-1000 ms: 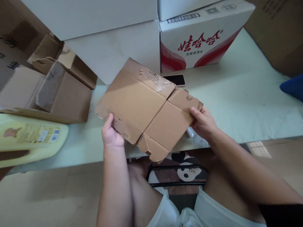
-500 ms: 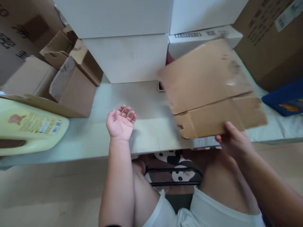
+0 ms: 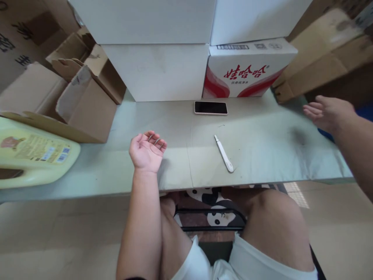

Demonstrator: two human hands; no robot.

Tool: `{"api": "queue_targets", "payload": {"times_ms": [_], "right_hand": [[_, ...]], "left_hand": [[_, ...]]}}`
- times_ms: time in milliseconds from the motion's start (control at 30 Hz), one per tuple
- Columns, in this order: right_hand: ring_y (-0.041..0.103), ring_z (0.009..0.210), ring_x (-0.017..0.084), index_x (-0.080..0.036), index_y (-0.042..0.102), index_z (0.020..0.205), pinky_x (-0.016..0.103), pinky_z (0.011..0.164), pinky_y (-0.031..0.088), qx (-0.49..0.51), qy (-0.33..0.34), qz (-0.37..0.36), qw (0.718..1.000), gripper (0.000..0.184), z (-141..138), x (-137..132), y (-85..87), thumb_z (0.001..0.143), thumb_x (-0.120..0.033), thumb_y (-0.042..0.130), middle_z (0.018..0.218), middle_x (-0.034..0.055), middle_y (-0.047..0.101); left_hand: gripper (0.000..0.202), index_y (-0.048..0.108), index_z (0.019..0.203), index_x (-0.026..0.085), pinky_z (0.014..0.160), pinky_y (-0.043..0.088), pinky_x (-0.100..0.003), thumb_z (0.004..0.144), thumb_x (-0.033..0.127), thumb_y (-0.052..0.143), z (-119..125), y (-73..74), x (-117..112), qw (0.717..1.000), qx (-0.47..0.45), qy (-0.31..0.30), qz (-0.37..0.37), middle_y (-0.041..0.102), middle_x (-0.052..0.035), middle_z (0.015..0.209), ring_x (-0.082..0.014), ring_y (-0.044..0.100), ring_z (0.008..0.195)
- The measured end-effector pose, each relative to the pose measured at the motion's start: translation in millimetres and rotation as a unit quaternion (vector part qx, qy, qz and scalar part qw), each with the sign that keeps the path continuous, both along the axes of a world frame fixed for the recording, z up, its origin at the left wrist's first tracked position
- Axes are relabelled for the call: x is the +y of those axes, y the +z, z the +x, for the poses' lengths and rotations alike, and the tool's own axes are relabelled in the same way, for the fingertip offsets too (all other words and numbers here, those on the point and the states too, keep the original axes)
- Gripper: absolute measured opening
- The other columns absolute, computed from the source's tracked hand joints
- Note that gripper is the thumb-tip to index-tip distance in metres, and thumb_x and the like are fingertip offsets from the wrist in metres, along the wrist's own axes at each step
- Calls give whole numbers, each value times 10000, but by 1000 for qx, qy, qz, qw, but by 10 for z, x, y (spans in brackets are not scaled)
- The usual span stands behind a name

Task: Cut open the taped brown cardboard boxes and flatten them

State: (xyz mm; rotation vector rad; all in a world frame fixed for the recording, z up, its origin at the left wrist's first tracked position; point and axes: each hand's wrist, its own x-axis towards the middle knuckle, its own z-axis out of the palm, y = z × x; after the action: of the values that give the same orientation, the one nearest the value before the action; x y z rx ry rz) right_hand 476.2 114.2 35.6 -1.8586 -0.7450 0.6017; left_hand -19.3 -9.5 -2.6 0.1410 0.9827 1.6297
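Observation:
My left hand [image 3: 147,151] rests palm up on the pale table [image 3: 262,155], fingers loosely curled and holding nothing. Far to the right, my right hand [image 3: 328,112] hovers above the table's edge with its fingers stretched out and empty. Beyond it a flattened brown cardboard piece [image 3: 317,58] lies blurred at the back right, apart from the hand. A white utility knife [image 3: 223,153] lies on the table between my hands. A black phone [image 3: 211,107] lies flat behind the knife.
White boxes [image 3: 157,70] and a red-and-white printed carton [image 3: 247,70] are stacked along the back. Open brown cartons [image 3: 84,97] stand at the left, with a yellow jug [image 3: 32,155] lying near the front left edge. A blue object [image 3: 364,111] shows at the right.
Both hands held the flat cardboard; the left let go, the right swung it to the right and released it. The knife and phone beneath are now uncovered.

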Motion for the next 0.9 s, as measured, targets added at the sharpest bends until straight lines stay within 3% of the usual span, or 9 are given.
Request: {"api": "queue_targets", "payload": {"times_ms": [100,300,500,600,700,767,833,900], "right_hand": [[735,907,140,-213,545,813,326,797,544,41,74,-80,993,153,-334,116,-48,851,-137,672,1158,204,712],[670,1062,186,-194,639,964,323,975,474,-26,223,-166,960,170,-805,-326,-357,825,-242,725,1093,143,736],[665,963,246,-211,709,992,419,965,479,-152,350,-192,904,215,-1346,-368,-268,805,-316,700,1036,121,786],[710,936,264,-235,700,1043,438,921,529,-252,467,-154,833,264,-1953,-276,-217,807,-345,661,999,82,805],[729,825,251,-232,671,1184,428,840,562,-373,593,-74,710,357,-2804,-234,-142,863,-360,585,1071,86,806],[719,770,229,-212,628,1277,407,827,561,-404,649,-14,645,411,-3442,-267,-59,888,-315,540,1087,81,807],[729,830,229,-195,556,1377,382,845,555,-401,690,63,599,492,-4071,-340,41,891,-268,518,1077,64,807],[731,839,224,-195,422,1500,359,813,558,-384,712,134,573,624,-4643,-420,133,881,-223,498,1039,41,803]], "left_hand": [[271,617,738,188,577,550,-295,851,394,482,-32,6,19,1000,1,6,2,630,-26,666,-144,616,537],[249,617,745,198,588,536,-281,833,406,511,-149,23,-9,1000,-12,10,17,619,-21,677,-137,606,548],[248,614,728,193,578,514,-286,832,386,499,-262,56,-149,996,-63,38,43,602,-16,659,-133,584,533],[239,592,699,193,555,483,-273,833,362,488,-353,83,-208,991,-93,86,47,564,-4,623,-120,544,499],[230,560,677,191,535,445,-257,833,338,478,-472,98,-263,983,-123,132,44,511,17,594,-100,488,468],[214,543,676,190,533,429,-252,829,326,479,-558,97,-296,977,-146,149,40,480,31,587,-90,450,454],[184,533,683,191,541,419,-250,817,309,488,-644,92,-319,973,-164,158,36,458,40,585,-86,429,453],[164,525,682,193,541,400,-248,805,296,491,-723,88,-328,970,-169,170,33,441,43,578,-86,415,455]]}}
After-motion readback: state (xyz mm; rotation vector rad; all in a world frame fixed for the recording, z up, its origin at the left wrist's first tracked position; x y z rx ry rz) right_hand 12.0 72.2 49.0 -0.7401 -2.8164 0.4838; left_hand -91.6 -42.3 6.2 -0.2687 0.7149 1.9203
